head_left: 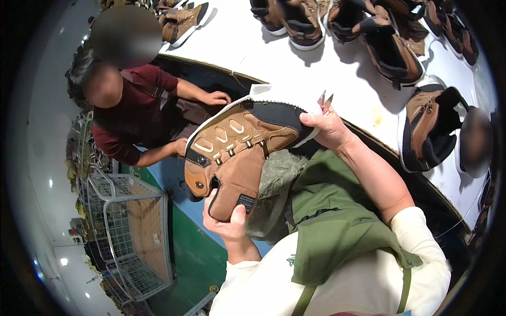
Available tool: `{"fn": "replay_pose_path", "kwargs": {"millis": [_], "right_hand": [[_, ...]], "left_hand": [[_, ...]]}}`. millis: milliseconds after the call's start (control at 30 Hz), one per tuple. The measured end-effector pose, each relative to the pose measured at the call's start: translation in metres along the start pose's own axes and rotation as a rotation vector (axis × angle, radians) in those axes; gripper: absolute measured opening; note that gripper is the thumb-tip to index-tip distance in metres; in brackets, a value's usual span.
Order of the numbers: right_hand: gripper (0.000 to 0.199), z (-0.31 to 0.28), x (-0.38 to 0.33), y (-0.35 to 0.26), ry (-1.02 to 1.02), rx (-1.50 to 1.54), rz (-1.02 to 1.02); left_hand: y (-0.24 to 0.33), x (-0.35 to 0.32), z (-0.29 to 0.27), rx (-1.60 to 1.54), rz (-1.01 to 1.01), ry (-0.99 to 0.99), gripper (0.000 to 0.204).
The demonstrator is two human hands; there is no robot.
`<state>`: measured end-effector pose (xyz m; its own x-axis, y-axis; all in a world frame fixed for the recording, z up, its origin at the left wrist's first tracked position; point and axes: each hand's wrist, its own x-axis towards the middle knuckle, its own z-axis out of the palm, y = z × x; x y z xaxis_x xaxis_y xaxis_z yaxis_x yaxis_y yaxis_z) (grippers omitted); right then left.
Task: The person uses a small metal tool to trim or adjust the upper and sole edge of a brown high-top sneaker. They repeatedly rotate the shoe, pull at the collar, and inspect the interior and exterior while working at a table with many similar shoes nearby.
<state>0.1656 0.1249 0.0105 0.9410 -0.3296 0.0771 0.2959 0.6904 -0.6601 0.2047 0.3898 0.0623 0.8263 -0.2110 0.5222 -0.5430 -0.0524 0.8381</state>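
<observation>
A brown shoe (232,145) with a dark toe cap, white sole edge and pale lace loops is held up in front of me, turned on its side. My left hand (226,221) pinches its tongue (240,184), thumb close to a small dark label. Around the toe end, my right hand (329,126) grips the shoe with the thumb pressed on the dark edge. Small pointed snips (326,100) stick up out of the right hand, their two blade tips apart; their handle is hidden in the palm.
Several similar brown shoes (392,52) stand on the white table (337,73), one shoe (429,129) close to my right arm. Across to the left sits a co-worker (132,110) in a dark red top. A wire cart (134,231) stands on the green floor (195,263).
</observation>
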Motion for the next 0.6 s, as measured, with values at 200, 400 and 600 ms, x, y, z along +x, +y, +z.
{"fn": "replay_pose_path", "kwargs": {"millis": [200, 400, 600], "right_hand": [[0.050, 0.000, 0.004, 0.010, 0.005, 0.051, -0.051], [0.042, 0.011, -0.003, -0.005, -0.073, 0.089, -0.070], [0.044, 0.011, 0.004, 0.002, -0.048, 0.091, -0.073]], "left_hand": [[-0.001, 0.012, -0.009, 0.015, 0.084, -0.053, 0.054], [-0.003, 0.005, -0.011, 0.037, 0.071, -0.048, 0.057], [-0.010, 0.004, -0.013, 0.021, 0.031, -0.033, 0.056]]}}
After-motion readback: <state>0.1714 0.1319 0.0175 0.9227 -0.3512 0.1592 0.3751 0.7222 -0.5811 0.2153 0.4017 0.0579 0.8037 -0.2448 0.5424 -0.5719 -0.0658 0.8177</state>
